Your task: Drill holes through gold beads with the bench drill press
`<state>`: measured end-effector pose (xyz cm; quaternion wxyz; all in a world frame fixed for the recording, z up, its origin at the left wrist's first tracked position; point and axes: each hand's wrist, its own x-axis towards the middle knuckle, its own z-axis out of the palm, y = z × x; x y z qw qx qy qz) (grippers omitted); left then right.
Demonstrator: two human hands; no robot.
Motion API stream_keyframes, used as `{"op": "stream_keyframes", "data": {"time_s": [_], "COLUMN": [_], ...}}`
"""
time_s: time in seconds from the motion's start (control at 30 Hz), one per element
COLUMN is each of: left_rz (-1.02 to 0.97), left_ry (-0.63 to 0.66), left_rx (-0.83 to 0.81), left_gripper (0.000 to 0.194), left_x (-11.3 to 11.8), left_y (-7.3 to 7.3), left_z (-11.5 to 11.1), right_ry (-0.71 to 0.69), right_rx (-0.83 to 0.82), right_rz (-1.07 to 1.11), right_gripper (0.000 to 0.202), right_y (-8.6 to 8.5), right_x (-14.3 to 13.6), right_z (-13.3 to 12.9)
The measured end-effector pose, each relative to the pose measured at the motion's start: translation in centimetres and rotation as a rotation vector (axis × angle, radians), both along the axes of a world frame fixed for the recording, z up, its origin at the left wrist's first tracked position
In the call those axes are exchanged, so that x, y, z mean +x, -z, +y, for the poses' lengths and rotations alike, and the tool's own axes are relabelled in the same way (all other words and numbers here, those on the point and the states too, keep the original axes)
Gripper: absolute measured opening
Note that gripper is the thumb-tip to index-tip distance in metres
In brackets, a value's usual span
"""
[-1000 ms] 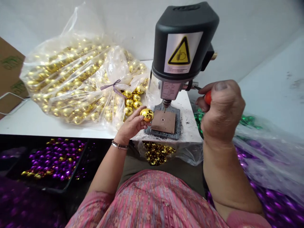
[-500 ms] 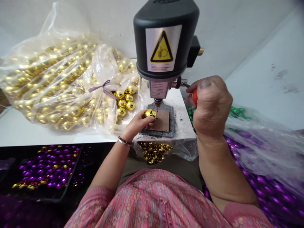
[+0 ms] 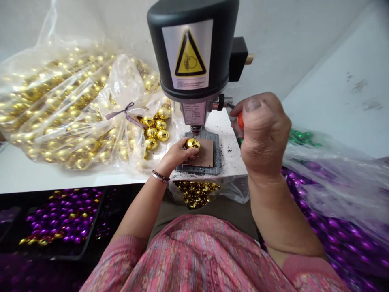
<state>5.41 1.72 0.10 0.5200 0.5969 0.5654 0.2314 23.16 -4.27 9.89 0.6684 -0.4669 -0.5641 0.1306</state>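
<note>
Between the fingers of my left hand (image 3: 178, 155) is a shiny gold ball (image 3: 192, 144) with a mirrored, tiled surface. The ball is at the thin bit under the chuck (image 3: 196, 129) of a black bench drill press (image 3: 194, 52); whether the bit touches it I cannot tell. Beneath lies a brown board (image 3: 205, 154) on the drill's grey base (image 3: 216, 156). My right hand (image 3: 264, 134) is closed round the red knob (image 3: 240, 121) of the drill's feed lever, to the right of the drill head.
A large clear bag of gold balls (image 3: 69, 105), tied with a purple ribbon (image 3: 120, 111), fills the table's left. Loose gold balls (image 3: 151, 132) lie near the drill. Dark shavings litter the white table (image 3: 226, 134). Below are a bin of purple balls (image 3: 60, 219) and bagged purple balls (image 3: 334, 235).
The view has shifted slightly, so the drill sits further left. The gold ball has turned a little in my left hand and appears closer to the bit. My right hand stays on the knob.
</note>
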Motion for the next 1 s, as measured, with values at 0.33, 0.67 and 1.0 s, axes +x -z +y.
{"op": "stream_keyframes", "data": {"time_s": [0.33, 0.67, 1.0], "left_rz": [0.281, 0.253, 0.217], "left_ry": [0.104, 0.107, 0.125], "left_rx": [0.254, 0.282, 0.296], "left_gripper": [0.065, 0.062, 0.052], "left_x": [1.1, 0.8, 0.8], "left_y": [-0.3, 0.0, 0.1], "left_z": [0.0, -0.3, -0.3], "right_ry": [-0.019, 0.017, 0.123], "right_rx": [-0.021, 0.028, 0.112], "right_rz": [-0.029, -0.15, -0.075], "right_gripper": [0.039, 0.021, 0.021], "right_y": [0.0, 3.1, 6.2], "right_x": [0.4, 0.2, -0.6], "right_z": [-0.4, -1.2, -0.7]}}
